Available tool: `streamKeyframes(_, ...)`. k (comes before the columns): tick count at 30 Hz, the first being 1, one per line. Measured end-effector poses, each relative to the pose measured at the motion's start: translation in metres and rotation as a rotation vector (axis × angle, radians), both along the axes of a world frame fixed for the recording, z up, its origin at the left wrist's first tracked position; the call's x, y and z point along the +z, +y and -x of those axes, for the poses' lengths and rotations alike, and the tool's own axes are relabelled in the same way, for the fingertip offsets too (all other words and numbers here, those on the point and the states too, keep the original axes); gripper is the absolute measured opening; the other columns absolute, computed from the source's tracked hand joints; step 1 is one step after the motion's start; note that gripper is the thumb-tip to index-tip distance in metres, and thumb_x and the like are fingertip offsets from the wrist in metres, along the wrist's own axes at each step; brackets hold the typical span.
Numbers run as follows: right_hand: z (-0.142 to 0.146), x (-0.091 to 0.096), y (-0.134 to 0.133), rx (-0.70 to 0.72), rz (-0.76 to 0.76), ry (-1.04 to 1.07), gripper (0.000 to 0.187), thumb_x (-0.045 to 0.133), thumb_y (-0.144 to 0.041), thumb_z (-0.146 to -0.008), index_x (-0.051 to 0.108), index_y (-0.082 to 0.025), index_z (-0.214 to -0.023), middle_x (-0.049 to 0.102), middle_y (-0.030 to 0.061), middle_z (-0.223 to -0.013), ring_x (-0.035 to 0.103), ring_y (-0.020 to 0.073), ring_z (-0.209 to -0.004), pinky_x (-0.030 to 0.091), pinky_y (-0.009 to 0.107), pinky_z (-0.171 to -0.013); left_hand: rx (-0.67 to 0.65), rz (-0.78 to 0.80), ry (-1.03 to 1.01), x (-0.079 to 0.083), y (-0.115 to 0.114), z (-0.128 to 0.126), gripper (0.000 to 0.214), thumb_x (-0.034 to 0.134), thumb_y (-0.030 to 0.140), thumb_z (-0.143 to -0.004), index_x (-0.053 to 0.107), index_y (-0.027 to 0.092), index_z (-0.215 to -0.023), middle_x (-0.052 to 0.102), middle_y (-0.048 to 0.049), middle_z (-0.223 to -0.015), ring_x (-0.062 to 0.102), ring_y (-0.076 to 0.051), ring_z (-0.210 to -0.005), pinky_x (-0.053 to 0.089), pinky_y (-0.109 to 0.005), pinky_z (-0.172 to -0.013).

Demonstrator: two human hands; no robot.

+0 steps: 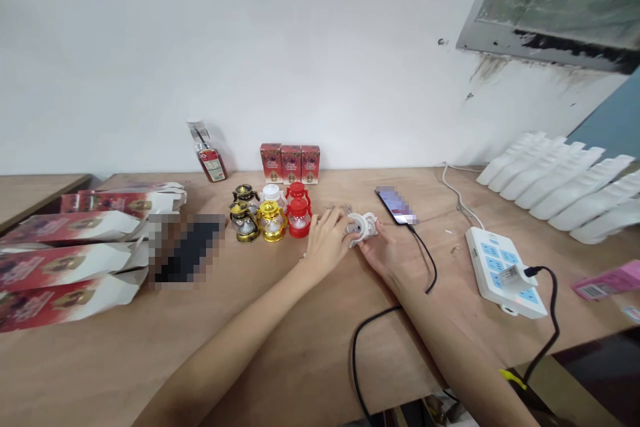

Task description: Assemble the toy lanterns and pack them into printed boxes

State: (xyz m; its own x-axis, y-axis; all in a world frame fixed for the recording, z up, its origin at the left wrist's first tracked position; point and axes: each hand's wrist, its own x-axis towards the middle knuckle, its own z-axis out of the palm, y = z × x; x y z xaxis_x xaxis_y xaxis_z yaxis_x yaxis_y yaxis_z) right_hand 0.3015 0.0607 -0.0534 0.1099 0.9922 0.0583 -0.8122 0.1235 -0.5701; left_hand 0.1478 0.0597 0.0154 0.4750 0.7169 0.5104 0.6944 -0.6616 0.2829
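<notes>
Both my hands meet at the middle of the wooden table (310,347) on a small white toy lantern (362,226) lying on its side. My left hand (327,240) has its fingers curled over the lantern's left end. My right hand (385,248) grips it from the right and below. Just left of my hands stand several small lanterns: black-and-gold ones (244,213), a gold one (271,220), a white one (273,193) and red ones (299,210).
Three red boxes (290,163) and a bagged item (207,153) stand at the wall. Flattened red-and-white cartons (75,247) lie left. A phone (397,205) on a black cable, a white power strip (505,270) and stacked white pieces (560,177) are on the right.
</notes>
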Motion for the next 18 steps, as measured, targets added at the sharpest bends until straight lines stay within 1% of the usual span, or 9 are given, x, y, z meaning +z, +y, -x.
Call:
streamKeyframes(5, -0.0049, -0.0022, 0.0010, 0.023, -0.025, -0.021, 0.012, 0.062, -0.020, -0.077, 0.062, -0.024, -0.089, 0.069, -0.0035, -0.089, 0.064, 0.0106, -0.081, 0.055, 0.022, -0.067, -0.036, 0.061, 0.027, 0.0015, 0.0013, 0.0021, 0.019, 0.062, 0.032, -0.082, 0.059, 0.021, -0.098, 0.061, -0.0041, -0.103, 0.054, -0.021, -0.099, 0.035, -0.034, -0.078)
streamKeyframes(7, -0.0063, -0.0030, 0.0016, 0.040, -0.031, -0.027, 0.013, 0.062, -0.020, -0.076, 0.062, -0.024, -0.088, 0.068, -0.0027, -0.089, 0.063, 0.0110, -0.079, 0.055, 0.022, -0.067, -0.066, 0.095, 0.008, 0.0013, 0.0030, 0.0036, 0.019, 0.063, 0.032, -0.081, 0.058, 0.021, -0.096, 0.061, -0.0038, -0.102, 0.055, -0.021, -0.098, 0.036, -0.033, -0.077)
streamKeyframes(11, -0.0065, -0.0049, 0.0017, 0.036, -0.020, -0.006, 0.015, 0.063, -0.019, -0.075, 0.060, -0.026, -0.088, 0.067, -0.0042, -0.087, 0.063, 0.0115, -0.079, 0.055, 0.024, -0.066, -0.116, 0.180, -0.053, 0.0001, 0.0070, 0.0058, 0.019, 0.063, 0.028, -0.081, 0.055, 0.021, -0.096, 0.060, -0.0027, -0.101, 0.057, -0.020, -0.093, 0.039, -0.031, -0.073)
streamKeyframes(15, -0.0065, -0.0043, -0.0001, 0.027, -0.005, -0.007, 0.015, 0.063, -0.018, -0.074, 0.060, -0.025, -0.087, 0.066, -0.0041, -0.086, 0.063, 0.0126, -0.077, 0.055, 0.026, -0.064, -0.166, 0.165, -0.066, -0.0030, 0.0089, 0.0062, 0.017, 0.064, 0.026, -0.079, 0.055, 0.020, -0.092, 0.060, -0.0028, -0.098, 0.057, -0.020, -0.091, 0.040, -0.031, -0.071)
streamKeyframes(18, -0.0078, -0.0035, -0.0007, 0.045, -0.002, -0.027, 0.015, 0.062, -0.018, -0.074, 0.060, -0.025, -0.087, 0.066, -0.0038, -0.084, 0.062, 0.0120, -0.075, 0.053, 0.024, -0.061, -0.189, 0.164, -0.093, -0.0061, 0.0092, 0.0058, 0.017, 0.066, 0.023, -0.077, 0.055, 0.019, -0.089, 0.061, -0.0026, -0.095, 0.057, -0.019, -0.087, 0.040, -0.030, -0.071)
